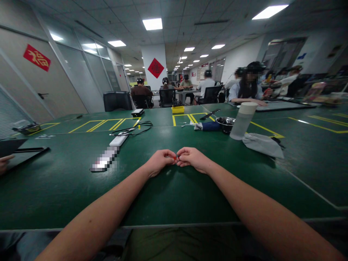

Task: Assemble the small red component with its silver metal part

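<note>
Just above the green table [152, 195], my left hand [161, 162] and my right hand [193, 159] meet at the fingertips. Between the left thumb and fingers shows a small red piece [174, 158], too tiny to name. The right fingers are pinched around a small dark piece [178, 156], touching or almost touching the red one. Most of both pieces is hidden by the fingers. A phone [104, 159] lies to the left of my left hand.
A white power bank [119, 139] and black cable [133, 127] lie left. On the right stand a translucent bottle [241, 123] and metal bowl [226, 125], with a grey pouch [263, 144] and a blue rolled item [210, 126]. A person's hand [5, 161] holds a dark tray [27, 154].
</note>
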{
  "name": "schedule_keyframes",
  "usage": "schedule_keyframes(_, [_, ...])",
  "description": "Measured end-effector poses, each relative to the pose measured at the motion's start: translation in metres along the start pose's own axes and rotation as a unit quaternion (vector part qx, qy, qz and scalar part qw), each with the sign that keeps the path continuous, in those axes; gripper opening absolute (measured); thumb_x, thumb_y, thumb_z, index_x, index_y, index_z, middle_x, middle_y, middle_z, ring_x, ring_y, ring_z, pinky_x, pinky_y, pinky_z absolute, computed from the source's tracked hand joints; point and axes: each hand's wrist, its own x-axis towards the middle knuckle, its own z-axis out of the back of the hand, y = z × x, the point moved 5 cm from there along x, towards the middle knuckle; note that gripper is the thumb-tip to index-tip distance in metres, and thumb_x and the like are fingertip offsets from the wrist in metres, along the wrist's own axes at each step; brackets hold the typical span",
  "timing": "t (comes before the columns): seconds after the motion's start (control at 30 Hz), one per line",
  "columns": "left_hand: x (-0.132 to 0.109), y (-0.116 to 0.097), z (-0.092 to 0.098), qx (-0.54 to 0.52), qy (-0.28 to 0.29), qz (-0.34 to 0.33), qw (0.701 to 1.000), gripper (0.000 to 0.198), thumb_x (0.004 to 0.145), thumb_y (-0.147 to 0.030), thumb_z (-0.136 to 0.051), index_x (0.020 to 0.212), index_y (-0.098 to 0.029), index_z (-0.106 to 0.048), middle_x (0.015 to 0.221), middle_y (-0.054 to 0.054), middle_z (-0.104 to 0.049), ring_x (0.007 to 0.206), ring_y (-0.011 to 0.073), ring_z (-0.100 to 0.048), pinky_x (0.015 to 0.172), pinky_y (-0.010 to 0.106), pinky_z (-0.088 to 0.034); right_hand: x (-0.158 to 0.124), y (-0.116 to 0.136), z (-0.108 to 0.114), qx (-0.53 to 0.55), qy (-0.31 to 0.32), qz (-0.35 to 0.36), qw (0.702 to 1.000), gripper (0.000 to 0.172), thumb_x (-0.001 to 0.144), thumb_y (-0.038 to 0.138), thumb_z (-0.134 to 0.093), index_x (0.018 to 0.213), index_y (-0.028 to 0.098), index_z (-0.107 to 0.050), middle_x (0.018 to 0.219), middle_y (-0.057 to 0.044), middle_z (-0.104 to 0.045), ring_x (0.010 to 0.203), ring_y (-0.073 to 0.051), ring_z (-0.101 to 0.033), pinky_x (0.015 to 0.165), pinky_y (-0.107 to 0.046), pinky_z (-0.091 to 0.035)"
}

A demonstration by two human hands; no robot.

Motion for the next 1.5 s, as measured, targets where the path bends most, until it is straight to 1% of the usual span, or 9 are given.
schedule_keyframes(0.13, [0.000, 0.001, 0.000, -0.038, 0.008, 0.009, 0.999, 0.014, 0.070, -0.009, -0.063, 0.084, -0.012, -0.066, 0.081, 0.006, -0.068, 0.072, 0.0120, -0.064, 0.074, 0.026, -0.052, 0.000, 0.000, 0.002, 0.015, -0.012, -0.004, 1.000, 0.018, 0.073, 0.008, -0.064, 0.089, 0.015, -0.057, 0.080, -0.007, -0.070, 0.071, -0.015, -0.070, 0.065, -0.024, -0.059])
schedule_keyframes(0.3, [0.002, 0.006, 0.002, -0.078, 0.003, 0.040, 0.996, 0.013, 0.071, -0.007, -0.064, 0.084, -0.011, -0.066, 0.081, 0.006, -0.068, 0.072, 0.0104, -0.065, 0.074, 0.023, -0.052, -0.002, 0.000, 0.002, 0.009, -0.009, -0.007, 1.000, 0.018, 0.074, 0.009, -0.065, 0.090, 0.015, -0.058, 0.080, -0.007, -0.070, 0.069, -0.015, -0.070, 0.062, -0.024, -0.059])
schedule_keyframes(0.47, [0.002, 0.006, 0.003, -0.107, 0.012, 0.021, 0.994, 0.009, 0.074, -0.012, -0.066, 0.083, -0.011, -0.065, 0.081, 0.006, -0.068, 0.076, 0.0111, -0.066, 0.079, 0.024, -0.052, -0.002, -0.001, 0.002, 0.007, -0.008, -0.007, 1.000, 0.018, 0.074, 0.011, -0.066, 0.090, 0.014, -0.059, 0.080, -0.007, -0.070, 0.071, -0.015, -0.069, 0.064, -0.025, -0.059])
schedule_keyframes(0.63, [0.002, 0.007, 0.004, -0.082, 0.009, 0.030, 0.996, 0.019, 0.074, -0.010, -0.064, 0.093, -0.012, -0.065, 0.084, 0.007, -0.068, 0.070, 0.0096, -0.065, 0.070, 0.021, -0.052, -0.003, 0.000, 0.002, -0.010, -0.002, -0.007, 1.000, 0.016, 0.075, 0.012, -0.064, 0.090, 0.014, -0.060, 0.081, -0.008, -0.070, 0.072, -0.015, -0.069, 0.065, -0.024, -0.058])
schedule_keyframes(0.77, [0.002, 0.008, 0.004, -0.075, 0.011, 0.027, 0.997, 0.012, 0.073, -0.010, -0.064, 0.084, -0.010, -0.066, 0.079, 0.007, -0.068, 0.072, 0.0107, -0.064, 0.072, 0.022, -0.051, -0.004, 0.002, 0.001, -0.010, 0.002, -0.010, 1.000, 0.016, 0.076, 0.010, -0.063, 0.091, 0.014, -0.060, 0.082, -0.008, -0.069, 0.073, -0.015, -0.069, 0.066, -0.024, -0.058])
schedule_keyframes(0.87, [0.003, 0.006, 0.004, -0.070, 0.002, 0.013, 0.997, 0.010, 0.071, -0.012, -0.066, 0.081, -0.011, -0.065, 0.073, 0.004, -0.067, 0.066, 0.0095, -0.062, 0.067, 0.021, -0.050, -0.004, 0.002, 0.001, -0.004, -0.003, -0.015, 1.000, 0.015, 0.077, 0.009, -0.061, 0.091, 0.013, -0.059, 0.078, -0.007, -0.069, 0.071, -0.015, -0.069, 0.065, -0.023, -0.058])
schedule_keyframes(0.97, [0.003, 0.008, 0.005, -0.054, -0.013, 0.021, 0.998, 0.010, 0.070, -0.010, -0.066, 0.080, -0.011, -0.065, 0.072, 0.004, -0.066, 0.063, 0.0090, -0.062, 0.064, 0.020, -0.049, -0.003, 0.000, 0.001, -0.001, -0.007, -0.017, 1.000, 0.015, 0.076, 0.009, -0.062, 0.091, 0.013, -0.059, 0.077, -0.007, -0.069, 0.070, -0.015, -0.069, 0.064, -0.023, -0.058])
schedule_keyframes(1.23, [0.005, 0.011, 0.004, -0.092, -0.002, 0.046, 0.995, 0.013, 0.071, -0.007, -0.062, 0.082, -0.011, -0.068, 0.083, 0.008, -0.070, 0.077, 0.0139, -0.066, 0.080, 0.025, -0.051, -0.001, -0.003, 0.003, -0.002, -0.012, -0.029, 1.000, 0.017, 0.077, 0.007, -0.058, 0.092, 0.013, -0.058, 0.080, -0.009, -0.070, 0.072, -0.015, -0.070, 0.066, -0.024, -0.058])
schedule_keyframes(1.5, [0.004, 0.010, 0.004, -0.115, 0.011, 0.054, 0.992, 0.014, 0.071, -0.005, -0.062, 0.082, -0.011, -0.068, 0.084, 0.008, -0.071, 0.079, 0.0146, -0.067, 0.082, 0.026, -0.052, -0.003, 0.003, 0.001, 0.007, -0.019, -0.050, 0.999, 0.018, 0.077, 0.003, -0.054, 0.092, 0.012, -0.058, 0.082, -0.010, -0.071, 0.074, -0.017, -0.070, 0.068, -0.026, -0.057])
